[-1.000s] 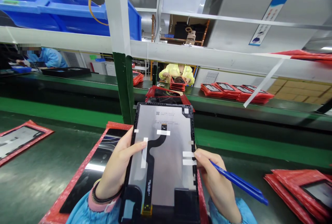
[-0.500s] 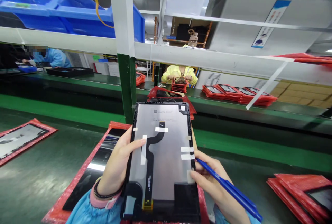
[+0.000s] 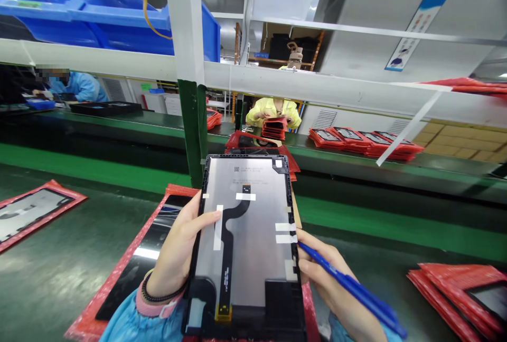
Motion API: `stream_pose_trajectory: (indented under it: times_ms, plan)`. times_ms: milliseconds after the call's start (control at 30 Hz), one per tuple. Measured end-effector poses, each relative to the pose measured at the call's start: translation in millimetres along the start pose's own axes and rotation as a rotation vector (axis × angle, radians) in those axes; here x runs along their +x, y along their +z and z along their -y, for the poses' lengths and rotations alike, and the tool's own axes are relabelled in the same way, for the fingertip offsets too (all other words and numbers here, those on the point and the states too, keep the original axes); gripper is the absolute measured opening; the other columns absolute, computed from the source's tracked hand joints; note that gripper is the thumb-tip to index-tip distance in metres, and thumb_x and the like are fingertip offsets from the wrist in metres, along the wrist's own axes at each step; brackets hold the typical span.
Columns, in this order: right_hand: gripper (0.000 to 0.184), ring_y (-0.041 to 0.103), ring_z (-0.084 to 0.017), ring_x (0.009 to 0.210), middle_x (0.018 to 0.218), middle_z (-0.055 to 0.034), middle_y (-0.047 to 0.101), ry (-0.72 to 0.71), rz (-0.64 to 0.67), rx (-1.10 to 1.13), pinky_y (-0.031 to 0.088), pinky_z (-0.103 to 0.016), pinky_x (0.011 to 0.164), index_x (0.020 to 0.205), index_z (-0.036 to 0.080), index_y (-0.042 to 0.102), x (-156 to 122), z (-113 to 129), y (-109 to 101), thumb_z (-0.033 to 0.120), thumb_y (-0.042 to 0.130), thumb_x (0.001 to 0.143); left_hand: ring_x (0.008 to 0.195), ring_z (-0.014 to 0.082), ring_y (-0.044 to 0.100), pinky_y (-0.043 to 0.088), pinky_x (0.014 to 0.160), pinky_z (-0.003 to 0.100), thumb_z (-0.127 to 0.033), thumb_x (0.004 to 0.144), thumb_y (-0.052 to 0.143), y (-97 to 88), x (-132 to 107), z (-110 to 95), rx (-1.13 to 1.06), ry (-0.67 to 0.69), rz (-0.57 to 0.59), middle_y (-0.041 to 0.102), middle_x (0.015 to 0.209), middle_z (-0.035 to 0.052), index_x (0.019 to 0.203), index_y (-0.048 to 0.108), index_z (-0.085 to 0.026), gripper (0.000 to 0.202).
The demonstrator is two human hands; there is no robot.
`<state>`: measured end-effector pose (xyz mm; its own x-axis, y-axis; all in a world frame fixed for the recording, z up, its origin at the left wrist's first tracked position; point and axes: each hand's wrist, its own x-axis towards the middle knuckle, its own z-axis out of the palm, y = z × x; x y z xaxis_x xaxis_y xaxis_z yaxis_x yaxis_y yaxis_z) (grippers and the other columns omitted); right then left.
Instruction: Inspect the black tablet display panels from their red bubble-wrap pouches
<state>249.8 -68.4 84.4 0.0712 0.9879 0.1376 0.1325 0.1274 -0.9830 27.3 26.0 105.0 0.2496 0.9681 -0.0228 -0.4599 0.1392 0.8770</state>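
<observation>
Clasping the display panel (image 3: 253,273), at centre over a red bag (image 3: 119,278), by its 9 o'clock edge with left hand (image 3: 178,249), thumb on the back. Pinching a blue pen (image 3: 348,289) in closed right hand (image 3: 328,284), tip at the 3 o'clock edge by tape strips (image 3: 285,232). Might gouge or lift tape if pressed; might slip from so light a hold.

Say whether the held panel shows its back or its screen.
Its back: the panel shows a black flex cable and white tape strips. Left hand grips one edge; right hand holds a blue pen.
</observation>
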Motion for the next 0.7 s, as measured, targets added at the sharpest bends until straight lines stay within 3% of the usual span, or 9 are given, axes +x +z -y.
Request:
stream_pose_trajectory:
  times_ms: [100, 300, 500, 700]
  plan:
    - [0.042, 0.045, -0.014, 0.061, 0.071, -0.0001, 0.056, 0.055, 0.092, 0.233, 0.045, -0.026, 0.059, 0.119, 0.025, 0.068, -0.6, -3.6, -1.7, 0.033, 0.064, 0.078, 0.096, 0.0258, 0.072, 0.058, 0.07, 0.024, -0.022, 0.07, 0.078, 1.3, -0.6, -1.3, 0.008, -0.001, -0.007, 0.076, 0.109, 0.0051, 0.116, 0.066, -0.02, 0.048]
    - [0.04, 0.051, -0.016, 0.07, 0.072, 0.001, 0.057, 0.049, 0.039, 0.114, 0.048, -0.03, 0.077, 0.12, 0.028, 0.068, -4.4, -0.3, -0.1, 0.026, 0.064, 0.081, 0.097, 0.0264, 0.072, 0.058, 0.073, 0.026, -0.022, 0.069, 0.079, 1.7, -1.2, -1.7, 0.012, 0.008, -0.009, 0.076, 0.109, 0.0052, 0.115, 0.066, -0.02, 0.048]
    - [0.038, 0.048, -0.014, 0.063, 0.068, 0.0026, 0.053, 0.046, -0.034, 0.026, 0.048, -0.024, 0.065, 0.118, 0.03, 0.07, -4.8, -0.3, 2.9, 0.028, 0.065, 0.081, 0.101, 0.0256, 0.071, 0.057, 0.079, 0.027, -0.016, 0.071, 0.075, 0.3, -0.9, 0.6, -0.003, 0.028, 0.004, 0.076, 0.11, 0.0036, 0.119, 0.065, -0.022, 0.049]
    - [0.041, 0.059, -0.017, 0.073, 0.085, -0.002, 0.068, 0.026, -0.134, -0.076, 0.051, -0.025, 0.065, 0.117, 0.027, 0.071, -3.3, -11.1, -1.3, 0.03, 0.07, 0.076, 0.091, 0.0231, 0.072, 0.056, 0.074, 0.025, -0.018, 0.071, 0.076, 0.2, -0.3, 1.1, 0.026, 0.04, -0.002, 0.077, 0.105, 0.0027, 0.116, 0.066, -0.022, 0.047]
